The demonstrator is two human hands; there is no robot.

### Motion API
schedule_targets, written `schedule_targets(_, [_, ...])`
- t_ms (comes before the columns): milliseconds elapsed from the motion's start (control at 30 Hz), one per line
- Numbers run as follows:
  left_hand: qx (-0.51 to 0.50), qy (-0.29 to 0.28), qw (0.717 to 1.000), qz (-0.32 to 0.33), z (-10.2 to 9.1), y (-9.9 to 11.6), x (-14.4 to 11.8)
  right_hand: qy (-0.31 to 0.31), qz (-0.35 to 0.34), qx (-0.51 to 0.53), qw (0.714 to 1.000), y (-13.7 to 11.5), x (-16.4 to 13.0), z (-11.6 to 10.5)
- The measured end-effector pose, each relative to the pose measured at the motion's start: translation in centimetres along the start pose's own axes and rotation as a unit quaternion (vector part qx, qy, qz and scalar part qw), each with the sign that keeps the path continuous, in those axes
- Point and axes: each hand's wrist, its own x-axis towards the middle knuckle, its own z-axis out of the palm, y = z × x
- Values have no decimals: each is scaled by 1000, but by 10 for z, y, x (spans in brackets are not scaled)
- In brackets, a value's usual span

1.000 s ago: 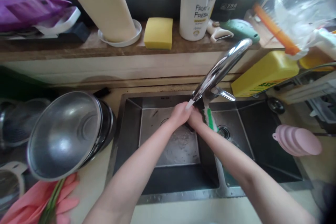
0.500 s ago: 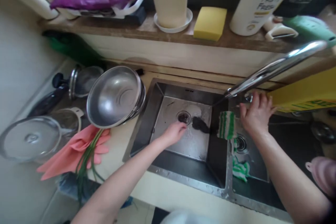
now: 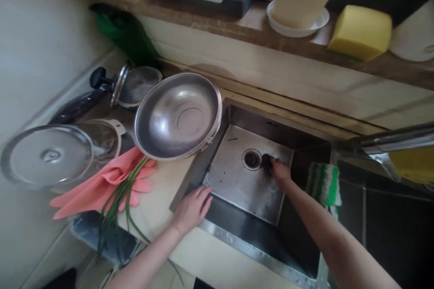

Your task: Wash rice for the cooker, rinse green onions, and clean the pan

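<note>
My right hand (image 3: 280,171) reaches down into the steel sink (image 3: 257,244), its fingers closed on a dark crumpled scouring pad (image 3: 267,162). The pad touches the sink floor just right of the round drain (image 3: 252,159). At the sink's front left edge lies my left hand (image 3: 192,207), empty, fingers stretched out over the rim. Small dark bits are scattered on the wet sink floor. A green and white striped cloth (image 3: 324,183) hangs over the divider, to the right of my right forearm.
Left of the sink, a steel bowl (image 3: 179,117) leans over the rim. Pink rubber gloves (image 3: 101,185), green stalks (image 3: 120,196) and a lidded pot (image 3: 50,156) lie near it. The faucet (image 3: 400,140) juts in at right. Above, a ledge holds a yellow sponge (image 3: 361,31).
My right hand has left the faucet and taken hold of the scouring pad in the sink. My left hand has moved from near the drain to the front left rim. The view has shifted left.
</note>
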Motion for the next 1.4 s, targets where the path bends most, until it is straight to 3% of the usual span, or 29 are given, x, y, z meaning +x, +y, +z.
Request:
schedule_targets(67, [6,-8,1000,-3,1,0,1,46,-25,-2,999,-22,29,-21])
schedule_targets(167, [12,-24,1000,-9,0,0,2,104,-78,2,992,-84,78,-47])
schedule_targets(233, [10,-38,999,-10,-1,0,2,101,-144,3,984,-123,99,-49])
schedule_targets(300, [5,-47,999,-12,-1,0,2,73,-219,-1,973,-144,105,-40])
schedule_targets(400, [0,-57,998,-14,-4,1,3,16,-280,-12,960,-133,89,-22])
schedule_targets(467, [0,-64,998,-12,-6,2,3,-17,-258,-21,966,-119,68,-15])
schedule_targets(533, [2,-66,998,-12,-7,3,3,-20,-224,-8,974,-123,40,-9])
schedule_targets(567, [3,-65,998,-12,-8,3,3,-14,-220,6,975,-135,25,-5])
schedule_targets(667, [7,-60,998,-15,-8,4,4,-37,-301,32,952,-194,-14,19])
schedule_targets(767, [12,-61,998,-18,-7,3,4,-67,-325,29,943,-226,-24,37])
schedule_targets(833, [13,-66,998,-13,-7,3,4,-61,-274,27,959,-212,-14,39])
schedule_targets(933, [18,-73,997,-4,-8,3,4,-40,-189,25,981,-165,-12,36])
schedule_targets(1000, [25,-69,997,1,-7,4,4,-46,-229,27,972,-143,-30,42])
schedule_targets(1100, [26,-53,998,5,-5,3,4,-86,-352,9,932,-141,-55,59])
schedule_targets(1167, [24,-48,999,7,-3,2,4,-87,-345,-7,934,-143,-51,61])
schedule_targets(1233, [24,-49,998,11,-1,0,4,-56,-287,-8,956,-135,-34,54])
schedule_targets(1300, [25,-49,998,17,1,-2,4,-31,-254,1,967,-113,-24,46])
schedule_targets(1400, [29,-52,998,21,2,-3,3,-75,-310,11,948,-69,-48,54])
